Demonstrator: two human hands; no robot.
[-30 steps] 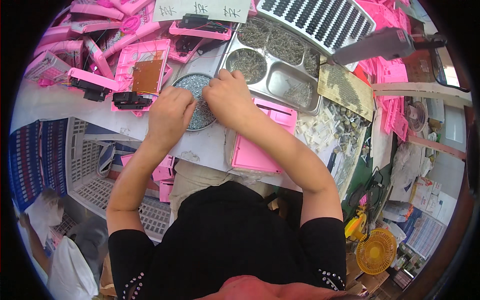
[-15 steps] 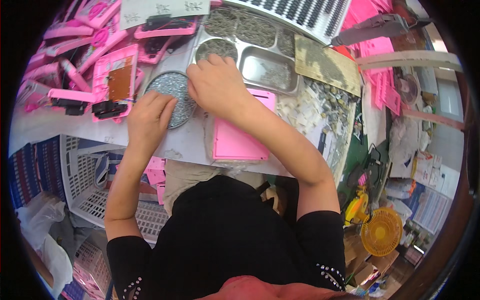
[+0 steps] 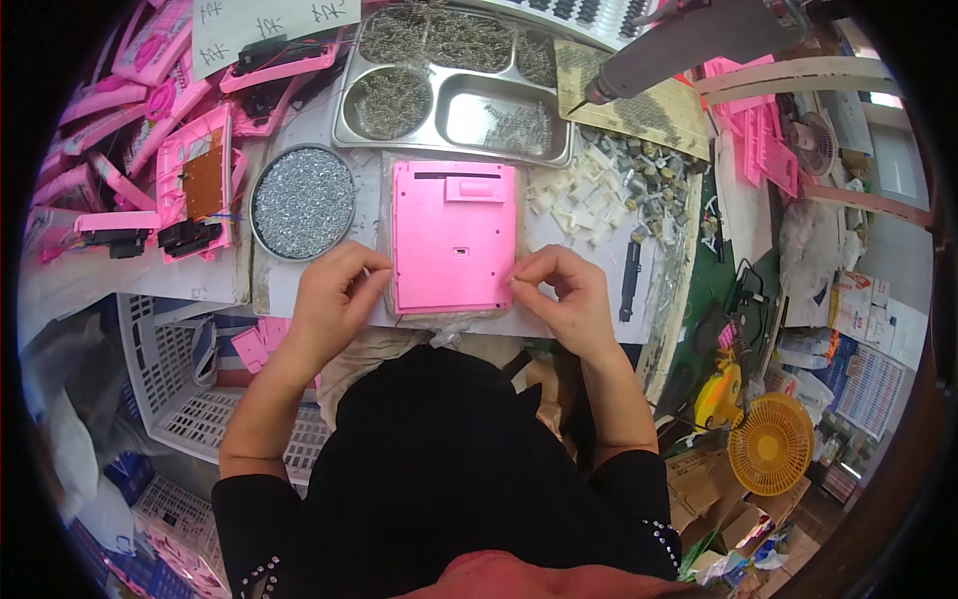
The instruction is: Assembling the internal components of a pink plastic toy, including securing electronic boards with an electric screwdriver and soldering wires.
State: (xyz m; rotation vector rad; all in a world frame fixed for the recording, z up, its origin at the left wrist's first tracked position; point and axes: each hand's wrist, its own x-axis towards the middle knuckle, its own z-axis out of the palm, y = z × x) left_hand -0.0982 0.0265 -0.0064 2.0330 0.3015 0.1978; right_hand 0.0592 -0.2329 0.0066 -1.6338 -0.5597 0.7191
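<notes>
A flat pink plastic panel (image 3: 429, 270) lies on clear plastic wrap in front of me. It has a dark slot near its far edge and a few small holes. My left hand (image 3: 339, 299) is at the panel's left edge, fingers curled and thumb pressed to them; anything between them is too small to make out. At the lower right edge, my right hand (image 3: 567, 298) pinches with thumb and forefinger, and a tiny something at the tips cannot be identified. Left of the panel stands a round dish (image 3: 255, 225) full of small shiny metal pieces, like screws.
Behind the panel is a steel compartment tray (image 3: 436, 118) with small metal parts. A grey power screwdriver (image 3: 689, 50) hangs at the upper right, above loose white and metal parts (image 3: 599, 190). Pink housings (image 3: 195, 175) with wiring pile up on the left. A white crate (image 3: 165, 389) sits below.
Both hands have left the round dish and come down to the panel's two sides. The screwdriver appears lower and further left. My view has shifted slightly.
</notes>
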